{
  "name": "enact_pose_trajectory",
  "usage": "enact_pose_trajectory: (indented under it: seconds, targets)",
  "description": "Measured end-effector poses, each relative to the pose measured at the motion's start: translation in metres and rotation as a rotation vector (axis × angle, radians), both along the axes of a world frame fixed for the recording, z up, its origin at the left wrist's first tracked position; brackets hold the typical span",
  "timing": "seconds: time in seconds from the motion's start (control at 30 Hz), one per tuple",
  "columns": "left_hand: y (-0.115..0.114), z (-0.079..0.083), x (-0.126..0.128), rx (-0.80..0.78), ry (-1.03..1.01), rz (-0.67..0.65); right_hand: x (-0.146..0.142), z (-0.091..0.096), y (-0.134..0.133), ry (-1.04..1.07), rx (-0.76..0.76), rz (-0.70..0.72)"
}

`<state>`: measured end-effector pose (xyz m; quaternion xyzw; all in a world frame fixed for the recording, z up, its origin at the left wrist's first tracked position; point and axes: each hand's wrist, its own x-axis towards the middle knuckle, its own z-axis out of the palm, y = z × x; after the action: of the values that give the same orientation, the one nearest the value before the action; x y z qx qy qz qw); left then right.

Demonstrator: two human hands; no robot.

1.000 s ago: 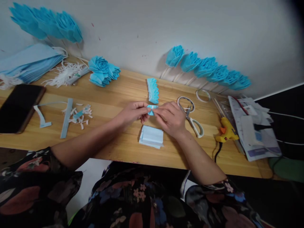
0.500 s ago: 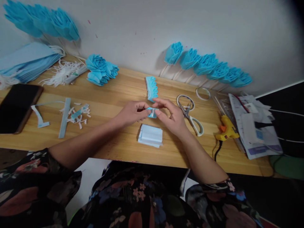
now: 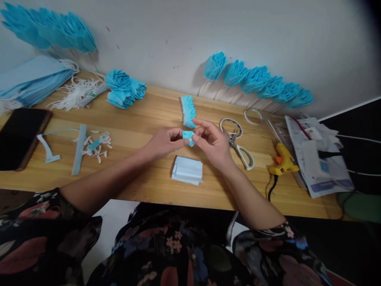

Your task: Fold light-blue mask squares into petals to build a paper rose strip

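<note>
Small blue folded piece [image 3: 188,137] is pinched in a two-handed grip by left hand [image 3: 163,142] and right hand [image 3: 212,143], held above the white stack [image 3: 187,170] for folding.

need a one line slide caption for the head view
Left hand and right hand pinch a small blue paper piece above a wooden table, scissors alongside.

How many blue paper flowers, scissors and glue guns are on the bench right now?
Blue paper flowers standing on sticks against the wall: 6
Blue paper flowers lying on the wooden bench: about 2, they overlap
White-handled scissors: 1
Yellow glue gun: 1
Total: about 10
The left hand and right hand together pinch a small folded blue paper piece, not counted.
</note>
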<state>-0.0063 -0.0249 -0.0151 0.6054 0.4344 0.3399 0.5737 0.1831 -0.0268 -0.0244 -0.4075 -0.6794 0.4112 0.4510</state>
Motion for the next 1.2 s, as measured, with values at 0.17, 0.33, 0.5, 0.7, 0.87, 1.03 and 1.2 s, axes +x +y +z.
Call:
enact_pose_trajectory:
  seconds: [0.17, 0.33, 0.5, 0.7, 0.87, 1.03, 1.2]
  targets:
    - [0.001, 0.003, -0.003, -0.004, -0.036, 0.039, 0.003, -0.001, 0.002, 0.010, -0.021, -0.018]
    - [0.002, 0.002, -0.003, -0.015, -0.094, 0.104, 0.005, -0.002, 0.004, 0.006, -0.029, -0.009]
    - [0.003, 0.003, -0.003, -0.018, -0.054, 0.081, 0.001, -0.002, 0.001, 0.005, -0.017, -0.001]
    - [0.003, 0.001, -0.005, -0.039, -0.044, 0.156, 0.017, 0.009, 0.011, -0.173, 0.097, -0.078]
    - [0.003, -0.001, -0.005, -0.083, -0.124, 0.190, 0.087, 0.027, 0.031, -0.440, 0.154, -0.422]
    - [0.000, 0.000, -0.004, -0.089, -0.126, 0.174, 0.140, 0.023, 0.023, -0.852, 0.023, -0.533]
    - [-0.001, 0.001, -0.004, -0.079, -0.130, 0.172, 0.144, 0.010, 0.014, -0.952, -0.052, -0.489]
